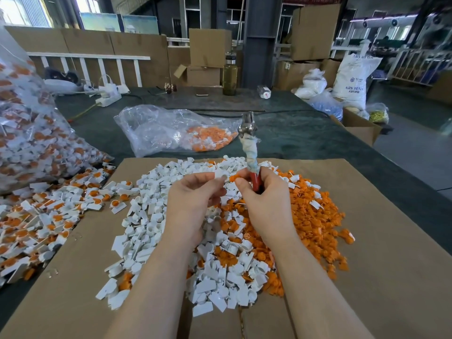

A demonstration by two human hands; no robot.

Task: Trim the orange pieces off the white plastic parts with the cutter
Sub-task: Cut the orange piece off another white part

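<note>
Head view, both my hands up over the cardboard sheet (367, 277) on the bench (305, 133).

Left hand (193, 204): fingers curled, thumb and forefinger pinching one white part (221, 176) at chest height above the heap. The part is held just beside the right hand's fingertips, near touching.

Right hand (264, 204): fingers clenched round the cutter (250, 148) by its red handle. Cutter stands nearly upright, metal head at the top, pointing away from me; a grey rag is wrapped round the upper handle. I cannot tell how its jaws stand. A small orange piece (234, 178) shows between the two hands, by the right fingertips; I cannot tell whether it is joined to the held part.

Below the hands: white pile (146, 228) toward the left and centre of the cardboard, orange pile (313, 211) to the right, the two mixing in the middle.

Left of the cardboard, untrimmed parts (49, 216) lie loose on the bench, white with orange inserts. A full clear bag (29, 133) of the same sits behind them. A second bag (176, 130), mostly slack, lies beyond the cardboard with orange bits inside. Bottle (230, 77) stands at the far edge.
</note>
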